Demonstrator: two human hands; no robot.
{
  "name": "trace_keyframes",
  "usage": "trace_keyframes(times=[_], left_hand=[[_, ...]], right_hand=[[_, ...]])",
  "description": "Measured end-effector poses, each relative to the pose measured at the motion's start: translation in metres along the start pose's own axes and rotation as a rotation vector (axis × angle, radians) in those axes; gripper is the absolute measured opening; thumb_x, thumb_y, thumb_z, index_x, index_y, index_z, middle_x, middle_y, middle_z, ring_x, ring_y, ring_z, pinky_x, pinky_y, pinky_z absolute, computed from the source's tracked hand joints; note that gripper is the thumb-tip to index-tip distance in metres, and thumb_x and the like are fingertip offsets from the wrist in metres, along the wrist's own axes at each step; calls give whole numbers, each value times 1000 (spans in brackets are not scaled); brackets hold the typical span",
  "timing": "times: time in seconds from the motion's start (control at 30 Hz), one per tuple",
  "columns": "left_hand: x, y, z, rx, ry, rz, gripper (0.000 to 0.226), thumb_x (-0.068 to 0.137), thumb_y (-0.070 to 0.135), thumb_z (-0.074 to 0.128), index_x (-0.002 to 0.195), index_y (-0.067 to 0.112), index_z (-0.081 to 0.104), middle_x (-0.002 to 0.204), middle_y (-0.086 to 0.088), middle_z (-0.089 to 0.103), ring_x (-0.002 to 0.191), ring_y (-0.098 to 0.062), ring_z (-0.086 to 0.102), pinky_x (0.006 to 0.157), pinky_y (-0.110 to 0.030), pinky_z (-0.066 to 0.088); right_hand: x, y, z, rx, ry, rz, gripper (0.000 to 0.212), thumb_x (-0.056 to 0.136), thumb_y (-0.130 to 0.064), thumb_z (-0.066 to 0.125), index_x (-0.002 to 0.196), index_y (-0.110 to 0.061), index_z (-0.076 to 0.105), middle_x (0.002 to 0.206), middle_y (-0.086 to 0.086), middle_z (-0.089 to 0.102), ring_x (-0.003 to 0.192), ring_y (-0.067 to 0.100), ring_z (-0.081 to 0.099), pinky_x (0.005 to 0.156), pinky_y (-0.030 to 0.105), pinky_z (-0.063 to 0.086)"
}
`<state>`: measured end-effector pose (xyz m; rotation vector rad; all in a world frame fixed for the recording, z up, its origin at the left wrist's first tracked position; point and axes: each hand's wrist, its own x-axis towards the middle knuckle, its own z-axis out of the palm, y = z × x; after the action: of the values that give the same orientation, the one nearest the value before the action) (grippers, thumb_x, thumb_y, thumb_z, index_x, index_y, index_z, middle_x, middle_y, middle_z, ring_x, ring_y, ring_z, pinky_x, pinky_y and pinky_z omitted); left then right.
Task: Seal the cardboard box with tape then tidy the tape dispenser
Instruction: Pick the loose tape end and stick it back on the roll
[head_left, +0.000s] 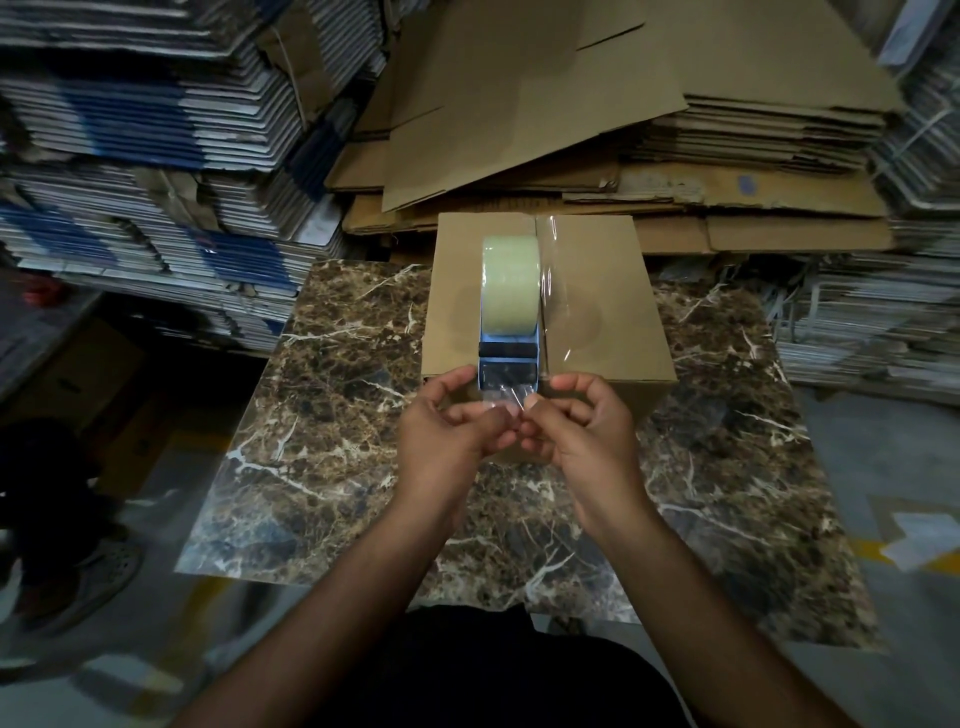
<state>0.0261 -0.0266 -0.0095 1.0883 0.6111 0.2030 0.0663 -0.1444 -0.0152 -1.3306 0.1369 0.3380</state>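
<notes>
A closed brown cardboard box (597, 291) stands at the far side of the marble table (332, 426). A strip of clear tape (551, 291) runs along its centre seam. The tape dispenser (509, 306), blue with a pale roll of clear tape, rests on the box top just left of the seam. At the box's near edge, my left hand (447, 431) and my right hand (582, 431) meet, fingertips pinching the loose clear tape end (506, 402) that hangs from the dispenser's front.
Tall stacks of flattened cartons rise at the left (156, 156) and right (883, 322). Brown flattened cardboard sheets (571, 104) lean behind the box. A person's sandalled foot (88, 577) is on the floor at the left.
</notes>
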Motion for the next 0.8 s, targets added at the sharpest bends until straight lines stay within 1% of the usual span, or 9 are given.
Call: trace_keyframes(times=[0.1, 0.17, 0.27, 0.37, 0.43, 0.5, 0.57, 0.67, 0.8], left_hand=[[1, 1, 0, -5, -20, -5, 55, 78, -11, 75, 125, 10, 56, 77, -11, 76, 65, -21, 72, 64, -28, 62], [1, 3, -1, -10, -33, -14, 55, 78, -9, 76, 126, 9, 56, 78, -14, 77, 64, -20, 74, 61, -26, 61], [1, 6, -4, 27, -50, -20, 60, 78, -6, 77, 133, 7, 54, 89, -23, 77, 69, -21, 76, 60, -25, 61], [2, 6, -8, 57, -71, -10, 63, 80, -6, 75, 138, 4, 52, 88, -21, 78, 69, -20, 77, 58, -24, 60], [4, 5, -9, 53, -78, -14, 58, 84, -6, 71, 138, 3, 52, 88, -19, 78, 69, -20, 77, 59, -25, 60], [4, 4, -10, 57, -85, -13, 50, 89, -5, 66, 137, 5, 53, 89, -17, 79, 71, -20, 77, 61, -26, 61], [5, 3, -10, 58, -77, 3, 45, 90, -3, 67, 132, 7, 55, 88, -15, 79, 74, -21, 77, 63, -28, 61], [5, 5, -7, 77, -91, 26, 52, 82, 3, 78, 127, 13, 55, 88, -13, 79, 78, -22, 77, 66, -30, 60], [9, 4, -7, 58, -103, 29, 54, 79, -5, 78, 125, 10, 55, 77, -10, 77, 71, -22, 76, 63, -27, 60]], right_hand=[[2, 0, 1, -82, -21, 8, 29, 88, -14, 76, 109, -12, 56, 87, 9, 77, 73, 17, 72, 62, 32, 57], [5, -1, 1, -126, -52, 31, 31, 87, -18, 77, 111, -13, 57, 86, 8, 77, 72, 15, 71, 58, 28, 54], [10, -2, 0, -89, -61, 56, 32, 85, -12, 78, 109, -10, 58, 80, 8, 76, 65, 13, 67, 56, 24, 50], [12, -2, -3, -68, -60, 42, 30, 83, -5, 79, 105, -8, 59, 75, 9, 74, 61, 12, 66, 56, 21, 51], [12, -1, -4, -74, -65, 25, 29, 84, -3, 77, 106, -7, 58, 72, 8, 72, 60, 13, 66, 56, 20, 52], [11, 1, -4, -77, -67, 6, 27, 85, -2, 75, 105, -7, 58, 71, 6, 72, 60, 13, 65, 58, 21, 52], [10, 2, -5, -94, -69, -26, 26, 85, -2, 76, 104, -8, 58, 70, 5, 72, 61, 13, 65, 61, 23, 52], [9, 2, -5, -117, -57, -77, 25, 85, -2, 75, 102, -11, 59, 69, 3, 70, 61, 12, 65, 61, 22, 51], [10, 5, -3, -101, 1, -132, 35, 86, 1, 73, 110, -18, 56, 70, 3, 69, 66, 15, 65, 67, 26, 51]])
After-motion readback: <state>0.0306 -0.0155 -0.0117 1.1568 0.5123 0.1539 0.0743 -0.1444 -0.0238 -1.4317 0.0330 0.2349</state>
